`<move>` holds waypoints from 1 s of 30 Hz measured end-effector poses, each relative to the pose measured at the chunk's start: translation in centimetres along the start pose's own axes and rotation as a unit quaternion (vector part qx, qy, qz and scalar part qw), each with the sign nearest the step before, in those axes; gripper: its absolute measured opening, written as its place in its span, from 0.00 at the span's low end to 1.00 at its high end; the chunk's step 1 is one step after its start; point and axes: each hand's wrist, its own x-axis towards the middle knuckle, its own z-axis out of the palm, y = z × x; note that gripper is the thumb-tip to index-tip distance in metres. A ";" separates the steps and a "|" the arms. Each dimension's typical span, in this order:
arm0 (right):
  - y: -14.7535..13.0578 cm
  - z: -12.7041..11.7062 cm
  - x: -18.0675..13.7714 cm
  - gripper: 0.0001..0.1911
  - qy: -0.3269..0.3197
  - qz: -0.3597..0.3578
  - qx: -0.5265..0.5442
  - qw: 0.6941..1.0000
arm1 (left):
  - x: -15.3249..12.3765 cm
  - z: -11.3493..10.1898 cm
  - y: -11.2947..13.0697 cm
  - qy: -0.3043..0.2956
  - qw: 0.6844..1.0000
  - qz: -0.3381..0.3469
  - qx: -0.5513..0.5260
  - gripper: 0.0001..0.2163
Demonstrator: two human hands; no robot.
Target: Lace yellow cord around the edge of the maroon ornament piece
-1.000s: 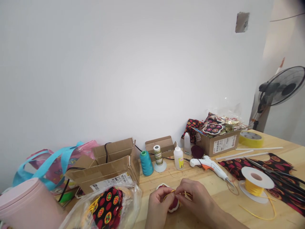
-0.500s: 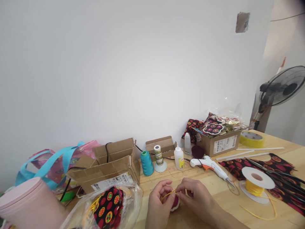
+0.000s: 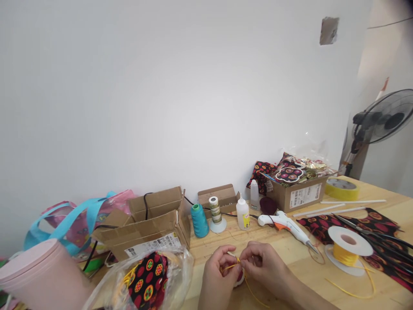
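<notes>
My left hand (image 3: 221, 273) is closed, its thumb and fingers pinching a yellow cord (image 3: 254, 293) at the top of a small dark red piece with a pale scalloped edge (image 3: 239, 279). Close against it on the right, my right hand (image 3: 263, 267) pinches the same cord where it seems looped or knotted. One loose end of the cord trails down onto the table below my right hand. Most of the dark red piece is hidden behind my fingers. A white spool of yellow cord (image 3: 346, 247) stands on the table to the right.
Behind my hands stand a teal thread cone (image 3: 199, 221), a gold ribbon roll (image 3: 215, 214) and a glue bottle (image 3: 243, 214). A glue gun (image 3: 288, 227) and scissors (image 3: 368, 234) lie to the right. Cardboard boxes (image 3: 155, 232), a plastic bag of patterned fabric (image 3: 148, 280) and a pink bin (image 3: 45, 275) occupy the left.
The loose end of yellow cord now hangs below my right hand onto the table, where it did not show before. Both hands have stayed nearly in place, still pinching.
</notes>
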 end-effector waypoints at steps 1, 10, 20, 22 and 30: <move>0.0 0.1 0.0 0.07 -0.001 0.002 0.009 1.000 | 0.0 0.0 0.1 0.001 1.000 -0.002 -0.003 0.12; 0.5 0.1 -0.1 0.07 -0.017 -0.021 0.027 0.999 | 0.0 0.4 0.1 -0.001 0.999 -0.014 -0.032 0.13; 0.7 -0.3 -0.3 0.05 -0.121 -0.048 0.093 0.987 | -0.2 0.4 0.6 -0.005 0.999 -0.025 -0.023 0.13; 0.2 -0.8 -0.2 0.05 -0.136 -0.079 0.117 0.981 | -0.2 0.3 0.6 0.002 0.999 -0.025 -0.021 0.12; -0.7 -3.1 -0.4 0.11 -0.256 -0.058 0.337 0.904 | 0.1 -0.5 0.0 0.051 0.998 -0.021 0.005 0.09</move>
